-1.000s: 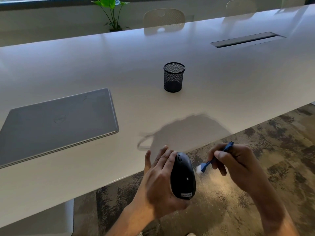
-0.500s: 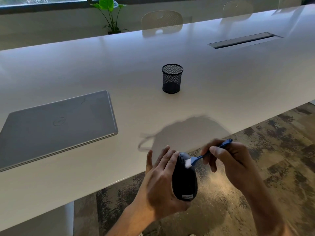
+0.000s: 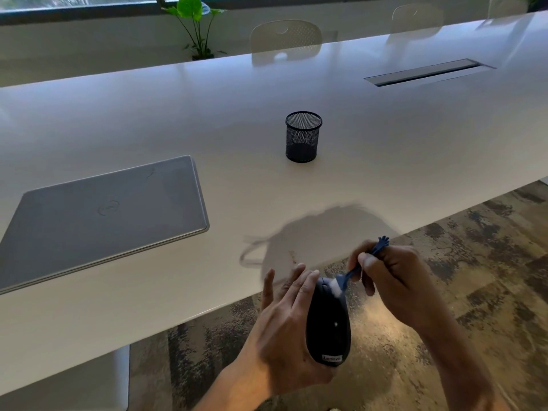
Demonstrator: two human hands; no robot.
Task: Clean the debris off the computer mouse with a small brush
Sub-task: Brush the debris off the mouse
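My left hand (image 3: 284, 330) grips a black computer mouse (image 3: 328, 327) from its left side, holding it in the air just off the near table edge, label end toward me. My right hand (image 3: 394, 286) pinches a small blue brush (image 3: 350, 275). Its white bristles rest on the front top of the mouse, by the buttons. The brush's blue tail end sticks out above my fingers.
A white table (image 3: 385, 161) carries a closed grey laptop (image 3: 98, 215) on the left and a black mesh pen cup (image 3: 303, 137) in the middle. A few brown specks (image 3: 293, 258) lie near the table edge. A cable slot (image 3: 424, 72), chairs and a plant stand beyond. Patterned carpet lies below.
The brush moved left from beside the mouse onto its front top, where the bristles now touch. My left hand kept the mouse in nearly the same place.
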